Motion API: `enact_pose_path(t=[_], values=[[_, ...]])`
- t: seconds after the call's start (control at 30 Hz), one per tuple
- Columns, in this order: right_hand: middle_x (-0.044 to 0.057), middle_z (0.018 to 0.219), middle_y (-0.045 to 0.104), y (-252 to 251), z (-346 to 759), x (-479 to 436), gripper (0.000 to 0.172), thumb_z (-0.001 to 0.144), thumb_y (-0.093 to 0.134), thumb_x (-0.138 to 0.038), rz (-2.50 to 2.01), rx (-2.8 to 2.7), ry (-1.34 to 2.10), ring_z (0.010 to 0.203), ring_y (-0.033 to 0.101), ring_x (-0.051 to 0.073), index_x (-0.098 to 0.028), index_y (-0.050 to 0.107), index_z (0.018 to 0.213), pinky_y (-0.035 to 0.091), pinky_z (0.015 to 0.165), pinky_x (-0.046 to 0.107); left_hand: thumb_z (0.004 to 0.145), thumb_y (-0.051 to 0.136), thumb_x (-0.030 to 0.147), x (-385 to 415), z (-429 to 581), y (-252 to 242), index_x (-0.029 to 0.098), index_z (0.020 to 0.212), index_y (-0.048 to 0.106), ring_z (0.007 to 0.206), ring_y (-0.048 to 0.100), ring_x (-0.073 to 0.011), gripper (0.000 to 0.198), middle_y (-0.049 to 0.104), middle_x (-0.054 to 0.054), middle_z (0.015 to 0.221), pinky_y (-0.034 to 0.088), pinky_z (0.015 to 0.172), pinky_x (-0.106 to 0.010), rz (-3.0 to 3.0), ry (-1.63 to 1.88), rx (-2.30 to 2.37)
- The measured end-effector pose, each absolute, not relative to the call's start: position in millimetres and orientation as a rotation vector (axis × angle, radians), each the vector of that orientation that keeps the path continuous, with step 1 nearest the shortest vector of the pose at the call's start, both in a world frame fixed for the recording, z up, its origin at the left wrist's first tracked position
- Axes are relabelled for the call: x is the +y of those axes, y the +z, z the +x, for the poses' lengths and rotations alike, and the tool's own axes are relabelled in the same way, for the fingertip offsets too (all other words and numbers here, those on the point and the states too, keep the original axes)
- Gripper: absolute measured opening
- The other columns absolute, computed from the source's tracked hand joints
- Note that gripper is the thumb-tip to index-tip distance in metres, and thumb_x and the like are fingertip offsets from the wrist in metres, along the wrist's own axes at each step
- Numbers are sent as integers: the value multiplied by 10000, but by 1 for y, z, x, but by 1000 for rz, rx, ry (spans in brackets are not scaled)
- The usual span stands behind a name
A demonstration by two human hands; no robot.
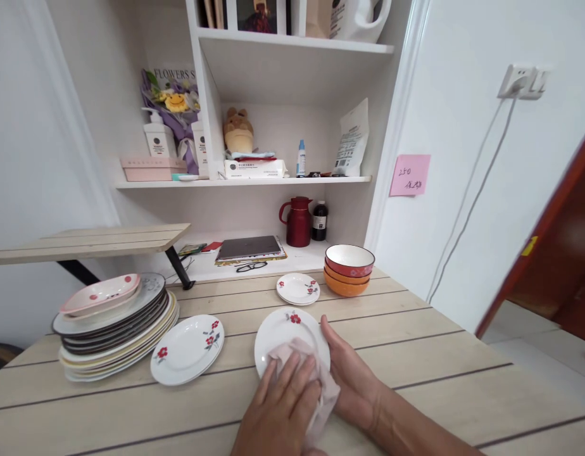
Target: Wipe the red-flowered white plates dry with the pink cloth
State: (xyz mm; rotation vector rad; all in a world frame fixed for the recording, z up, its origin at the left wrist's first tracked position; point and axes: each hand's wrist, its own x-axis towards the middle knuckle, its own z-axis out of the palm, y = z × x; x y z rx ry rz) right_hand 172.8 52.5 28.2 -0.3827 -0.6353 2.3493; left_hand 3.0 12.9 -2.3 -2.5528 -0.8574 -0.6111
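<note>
A white plate with red flowers is tilted up over the striped table, its right edge in my right hand, thumb raised at the rim. My left hand presses a pale pink cloth against the plate's face, fingers bent over the cloth. Part of the cloth hangs down between the two hands. To the left lie two stacked flowered plates. Behind the held plate are small flowered plates, stacked, beside a stack of red and orange bowls.
At the left stands a tall stack of plates topped by a pink dish, near a small raised wooden stand. A laptop, glasses, a red jug and a dark bottle sit at the back.
</note>
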Motion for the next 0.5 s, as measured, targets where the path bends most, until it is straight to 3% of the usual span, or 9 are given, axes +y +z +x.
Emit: enact_pose_path(t=[0.1, 0.2, 0.4, 0.5], values=[[174, 1165, 672, 32, 179, 57, 774, 829, 382, -726, -397, -647, 2301, 1119, 596, 297, -102, 583, 1240, 353, 1038, 452, 795, 525, 665, 12, 3, -7, 222, 1339, 480, 1283, 487, -254, 703, 492, -56, 1431, 440, 1019, -420, -2505, -622, -964], [163, 1198, 662, 33, 181, 56, 691, 876, 399, -650, -366, -663, 2284, 1151, 580, 279, -102, 573, 1260, 351, 1044, 433, 785, 598, 600, 12, -1, -11, 221, 1388, 432, 1292, 476, -284, 731, 486, -69, 1432, 434, 1016, -465, -2438, -629, -1118], [151, 1266, 630, 28, 175, 48, 617, 897, 453, -565, -381, -734, 2313, 1195, 556, 268, -118, 544, 1312, 324, 1071, 427, 814, 604, 509, 9, -8, -8, 168, 1516, 73, 1319, 439, -313, 944, 393, -135, 1485, 426, 1003, -488, -2324, -667, -1244], [149, 1298, 609, 29, 173, 45, 607, 902, 457, -552, -374, -782, 2287, 1223, 536, 257, -118, 543, 1318, 299, 1091, 403, 837, 555, 543, 8, -7, -4, 174, 1516, -3, 1346, 403, -306, 953, 356, -143, 1504, 425, 1007, -464, -2330, -681, -1206]])
